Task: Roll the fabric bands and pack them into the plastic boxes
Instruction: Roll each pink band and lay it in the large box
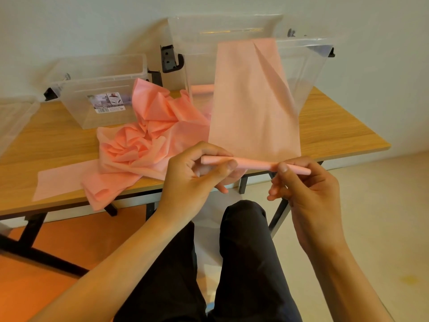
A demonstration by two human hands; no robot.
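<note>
rolling is being done just off the near edge of the table (336, 126): the thin roll (253, 163) of the fabric band (253, 101) is being pinched by the left hand (192, 173) and right hand (304, 184), fingers curled round it. uneven tension is likely being the risk, skewing the roll; the free tail is possibly being snagged on the plastic box (308, 63) at the far edge.

pink band (253, 101) part-rolled, clear boxes (99, 89) behind
</note>
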